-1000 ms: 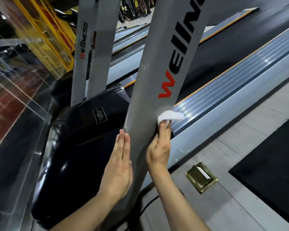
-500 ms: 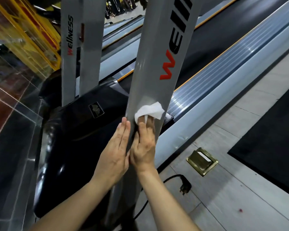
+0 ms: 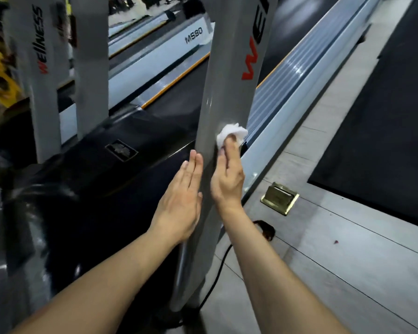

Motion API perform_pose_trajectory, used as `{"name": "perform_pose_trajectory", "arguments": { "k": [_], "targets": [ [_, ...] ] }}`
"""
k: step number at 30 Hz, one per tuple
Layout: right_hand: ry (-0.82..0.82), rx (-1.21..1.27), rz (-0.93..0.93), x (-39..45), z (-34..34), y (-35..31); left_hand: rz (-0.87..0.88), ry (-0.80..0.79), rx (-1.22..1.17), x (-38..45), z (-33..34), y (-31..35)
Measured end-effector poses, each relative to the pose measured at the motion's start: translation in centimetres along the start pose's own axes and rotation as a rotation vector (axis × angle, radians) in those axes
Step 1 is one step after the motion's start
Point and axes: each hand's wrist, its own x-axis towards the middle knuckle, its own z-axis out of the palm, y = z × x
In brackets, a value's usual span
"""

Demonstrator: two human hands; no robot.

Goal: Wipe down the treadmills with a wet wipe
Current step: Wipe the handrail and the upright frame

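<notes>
Pressing wet wipe (image 3: 231, 133) on "WELLNESS" upright (image 3: 223, 97), right hand (image 3: 228, 175); "MS80" behind.

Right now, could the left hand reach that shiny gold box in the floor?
Probably not straight away. The left hand rests flat on the left side of the grey treadmill post, and the brass floor socket lies beyond it, past the right hand holding the wet wipe.

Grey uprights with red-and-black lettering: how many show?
2. One upright at centre, wiped by the right hand with the wipe; another far left. Others may be hidden.
</notes>
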Motion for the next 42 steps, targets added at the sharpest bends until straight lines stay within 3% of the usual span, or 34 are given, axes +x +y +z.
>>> {"name": "perform_pose_trajectory", "arguments": {
  "k": [5, 10, 14, 17, 20, 23, 27, 30, 36, 42],
  "targets": [
    [-0.122, -0.053, -0.115, -2.6, 0.5, 2.0, 0.051, 0.003, 0.013, 0.3, 0.0, -1.3],
    [-0.008, 0.039, 0.138, 1.8, 1.0, 5.1, 0.089, -0.026, 0.117, 0.2, -0.4, -1.5],
    [0.077, 0.183, 0.093, -2.7, 3.3, 3.6, 0.085, -0.049, 0.084, 0.3, -0.9, -1.9],
    [0.053, 0.188, 0.039, -5.0, 4.0, 3.5, 0.15, -0.009, 0.092, 0.6, -1.3, -2.6],
    [-0.02, 0.126, 0.166, -2.0, 2.8, 4.0, 0.161, 0.001, 0.125, -1.0, -0.5, -4.1],
    [-0.05, 0.126, 0.276, 1.1, 1.6, 4.7, 0.111, -0.102, 0.123, -4.0, 2.3, -7.2],
    [0.0, 0.152, 0.098, -4.3, 2.5, 3.2, 0.15, -0.199, 0.208, -5.5, 4.8, -10.7],
    [-0.061, 0.033, -0.086, -8.3, 3.6, 2.7, 0.197, -0.223, 0.202, -5.1, 4.4, -11.5],
    [-0.043, 0.064, 0.251, -1.8, 1.5, 4.9, 0.17, -0.174, 0.226, -5.7, 5.1, -11.1],
    [-0.03, 0.04, 0.489, -7.4, 0.8, 7.9, 0.118, -0.134, 0.125, -5.5, 5.6, -11.2]
  ]
}}
